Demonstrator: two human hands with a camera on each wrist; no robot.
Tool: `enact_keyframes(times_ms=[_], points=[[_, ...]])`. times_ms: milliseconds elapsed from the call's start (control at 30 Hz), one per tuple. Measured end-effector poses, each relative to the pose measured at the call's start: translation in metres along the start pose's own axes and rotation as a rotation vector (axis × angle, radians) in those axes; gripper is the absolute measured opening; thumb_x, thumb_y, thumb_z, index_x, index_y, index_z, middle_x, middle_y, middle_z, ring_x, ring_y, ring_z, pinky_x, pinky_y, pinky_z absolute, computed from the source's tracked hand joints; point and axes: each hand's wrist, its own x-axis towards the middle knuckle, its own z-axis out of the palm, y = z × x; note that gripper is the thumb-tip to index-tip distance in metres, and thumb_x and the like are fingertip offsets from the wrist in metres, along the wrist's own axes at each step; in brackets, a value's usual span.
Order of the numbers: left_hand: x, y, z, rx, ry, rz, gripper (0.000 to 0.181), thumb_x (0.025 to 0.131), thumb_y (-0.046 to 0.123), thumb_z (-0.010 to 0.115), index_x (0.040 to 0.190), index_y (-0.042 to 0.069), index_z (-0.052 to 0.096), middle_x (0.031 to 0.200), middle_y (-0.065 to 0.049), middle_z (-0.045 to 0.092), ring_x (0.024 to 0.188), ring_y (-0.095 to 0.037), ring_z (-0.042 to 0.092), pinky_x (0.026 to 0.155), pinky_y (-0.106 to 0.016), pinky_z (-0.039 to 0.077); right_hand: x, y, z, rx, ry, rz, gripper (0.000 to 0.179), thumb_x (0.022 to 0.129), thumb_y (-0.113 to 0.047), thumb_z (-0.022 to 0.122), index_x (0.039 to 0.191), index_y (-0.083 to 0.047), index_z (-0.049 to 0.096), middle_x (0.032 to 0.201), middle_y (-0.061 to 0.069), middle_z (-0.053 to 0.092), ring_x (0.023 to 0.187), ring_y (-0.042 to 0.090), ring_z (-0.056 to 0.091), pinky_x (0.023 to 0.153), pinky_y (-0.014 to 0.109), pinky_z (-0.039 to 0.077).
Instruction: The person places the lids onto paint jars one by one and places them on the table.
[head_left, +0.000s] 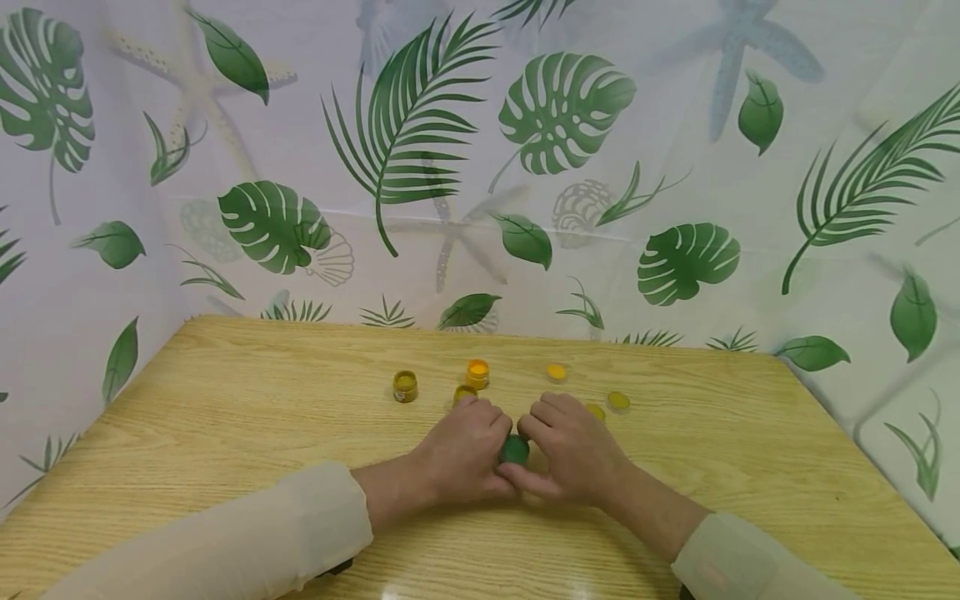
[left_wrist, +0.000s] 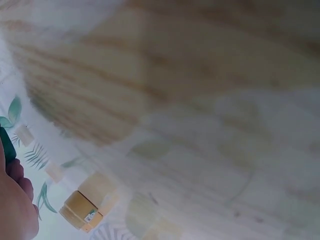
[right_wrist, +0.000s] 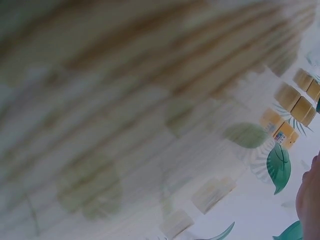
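Between my two hands is a small paint jar with green (head_left: 514,450) showing at its top. My left hand (head_left: 467,450) grips its left side, fingers curled. From the right, my right hand (head_left: 573,450) pinches it with thumb and curled fingers. The hands hide most of the jar. In the left wrist view only part of the left hand (left_wrist: 16,205) shows, with a piece of the green jar (left_wrist: 7,145) beside it. An edge of the right hand (right_wrist: 310,200) enters the right wrist view. Just beyond the left knuckles stands an open ochre jar (head_left: 465,392), partly covered.
Another open ochre jar (head_left: 405,386) and an open orange jar (head_left: 477,374) stand farther back on the wooden table (head_left: 247,400). An orange lid (head_left: 557,372) and two ochre lids, one at the right (head_left: 618,402), lie beyond the right hand. A leaf-printed cloth (head_left: 450,275) hangs behind.
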Motion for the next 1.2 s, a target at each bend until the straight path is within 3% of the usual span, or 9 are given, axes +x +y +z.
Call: enact_keyframes(times_ms=[133, 267, 500, 867, 1100, 1200], points=[[-0.0004, 0.0003, 0.0005, 0.013, 0.003, -0.036, 0.044, 0.078, 0.059, 0.072, 0.077, 0.018, 0.057, 0.070, 0.008, 0.049, 0.067, -0.008, 0.044, 0.073, -0.028, 0.038, 0.0003, -0.0003, -0.0005, -0.010, -0.036, 0.017, 0.041, 0.092, -0.051, 0.046, 0.082, -0.014, 0.059, 0.073, -0.005, 0.048, 0.069, 0.013, 0.042, 0.068, 0.029, 0.038], [-0.0005, 0.0010, 0.0005, 0.020, 0.003, -0.038, 0.043, 0.080, 0.058, 0.070, 0.076, 0.018, 0.056, 0.069, 0.008, 0.049, 0.067, -0.008, 0.044, 0.074, -0.028, 0.038, -0.0001, -0.0007, 0.0001, -0.028, -0.038, -0.007, 0.032, 0.086, -0.044, 0.049, 0.081, -0.014, 0.058, 0.073, -0.004, 0.047, 0.071, 0.015, 0.042, 0.071, 0.031, 0.039], [0.0002, 0.0011, 0.0010, 0.002, -0.003, -0.020, 0.042, 0.080, 0.059, 0.070, 0.077, 0.018, 0.057, 0.070, 0.009, 0.050, 0.066, -0.008, 0.044, 0.074, -0.027, 0.039, -0.0003, -0.0013, 0.0007, -0.037, -0.036, -0.026, 0.040, 0.092, -0.047, 0.040, 0.078, -0.014, 0.056, 0.071, -0.004, 0.047, 0.071, 0.015, 0.043, 0.075, 0.032, 0.041], [0.0002, 0.0010, -0.0007, 0.004, 0.013, 0.002, 0.041, 0.078, 0.057, 0.073, 0.077, 0.018, 0.058, 0.071, 0.008, 0.052, 0.066, -0.008, 0.044, 0.076, -0.027, 0.041, 0.0010, -0.0013, 0.0008, -0.032, -0.001, -0.033, 0.039, 0.092, -0.047, 0.044, 0.071, -0.015, 0.054, 0.067, -0.005, 0.043, 0.067, 0.014, 0.041, 0.070, 0.031, 0.039], [0.0005, 0.0018, -0.0016, 0.031, 0.025, 0.019, 0.041, 0.076, 0.056, 0.074, 0.075, 0.019, 0.056, 0.069, 0.009, 0.050, 0.065, -0.008, 0.044, 0.074, -0.027, 0.041, -0.0005, -0.0004, 0.0017, -0.023, 0.044, -0.025, 0.054, 0.098, -0.056, 0.041, 0.061, -0.017, 0.047, 0.059, -0.008, 0.034, 0.060, 0.012, 0.035, 0.065, 0.029, 0.032], [0.0008, 0.0020, -0.0019, 0.032, 0.018, 0.009, 0.043, 0.075, 0.058, 0.073, 0.074, 0.019, 0.055, 0.068, 0.009, 0.049, 0.064, -0.008, 0.043, 0.074, -0.027, 0.040, -0.0008, -0.0002, 0.0013, -0.019, 0.042, -0.005, 0.056, 0.097, -0.060, 0.040, 0.066, -0.015, 0.052, 0.062, -0.007, 0.040, 0.062, 0.013, 0.038, 0.065, 0.029, 0.032]])
